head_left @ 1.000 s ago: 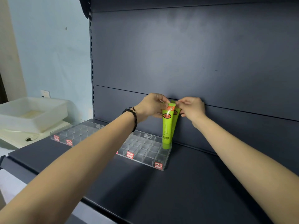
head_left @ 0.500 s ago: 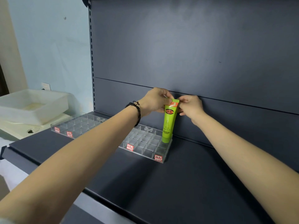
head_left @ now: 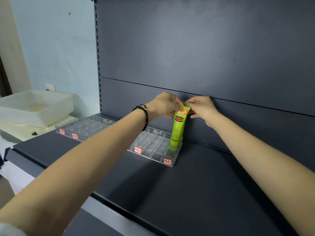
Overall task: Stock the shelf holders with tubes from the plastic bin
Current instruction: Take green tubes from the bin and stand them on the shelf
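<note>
Dark blue shelving fills the view. Two clear divided holders lie on the shelf (head_left: 204,184). A green tube (head_left: 178,130) stands upright, cap down, in a compartment toward the back at the right end of the right holder (head_left: 153,151), near the back panel (head_left: 221,57). The left hand (head_left: 163,106) and right hand (head_left: 202,106) each pinch the tube's flat top edge from their own side, probably to seat it straight. Both arms reach forward at full stretch. The plastic bin (head_left: 34,106) sits well apart, beyond the shelf's left end.
</note>
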A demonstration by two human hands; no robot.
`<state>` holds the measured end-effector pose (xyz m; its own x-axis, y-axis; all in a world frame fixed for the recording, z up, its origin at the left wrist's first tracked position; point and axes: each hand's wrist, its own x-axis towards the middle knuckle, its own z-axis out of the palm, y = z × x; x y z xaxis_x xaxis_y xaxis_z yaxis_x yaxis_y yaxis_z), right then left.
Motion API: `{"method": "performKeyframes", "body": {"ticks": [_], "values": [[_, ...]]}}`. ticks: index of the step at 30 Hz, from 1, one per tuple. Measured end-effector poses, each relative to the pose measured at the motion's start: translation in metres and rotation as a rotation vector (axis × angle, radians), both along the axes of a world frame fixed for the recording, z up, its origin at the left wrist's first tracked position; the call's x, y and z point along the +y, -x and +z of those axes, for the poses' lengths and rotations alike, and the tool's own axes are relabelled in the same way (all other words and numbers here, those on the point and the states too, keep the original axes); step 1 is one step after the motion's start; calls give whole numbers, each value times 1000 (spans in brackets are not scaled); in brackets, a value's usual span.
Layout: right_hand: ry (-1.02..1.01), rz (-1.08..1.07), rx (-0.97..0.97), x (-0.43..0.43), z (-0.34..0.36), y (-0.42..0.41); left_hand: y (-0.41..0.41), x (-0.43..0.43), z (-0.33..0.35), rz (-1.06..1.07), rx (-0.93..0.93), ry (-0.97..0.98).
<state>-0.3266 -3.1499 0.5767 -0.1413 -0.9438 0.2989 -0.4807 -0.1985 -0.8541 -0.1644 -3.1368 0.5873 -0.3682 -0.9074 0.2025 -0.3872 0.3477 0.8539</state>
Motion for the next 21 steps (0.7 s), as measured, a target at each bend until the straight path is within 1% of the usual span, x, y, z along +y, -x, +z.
{"method": "performKeyframes", "body": {"ticks": [3, 6, 9, 12, 13, 16, 17, 19, 21], "values": [[-15, 31, 25, 3, 1, 1, -2, 1, 1, 18, -24, -3], [-14, 43, 49, 7, 3, 2, -6, 4, 2, 71, 9, 24], [-6, 44, 62, 15, 7, 1, -19, 12, 4, 140, 25, 114], [54, 5, 78, 28, 11, -1, -44, 30, 7, 179, -18, 213], [101, -39, 113, 34, 13, -2, -55, 38, 7, 183, -52, 231], [294, -218, 389, 59, 17, -12, -95, 70, 5, 196, -205, 280], [342, -237, 459, 72, 17, -22, -110, 82, 3, 203, -253, 295], [396, -189, 542, 104, 14, -49, -141, 109, -5, 216, -348, 320], [379, -81, 593, 139, 3, -83, -173, 141, -19, 216, -453, 333]]}}
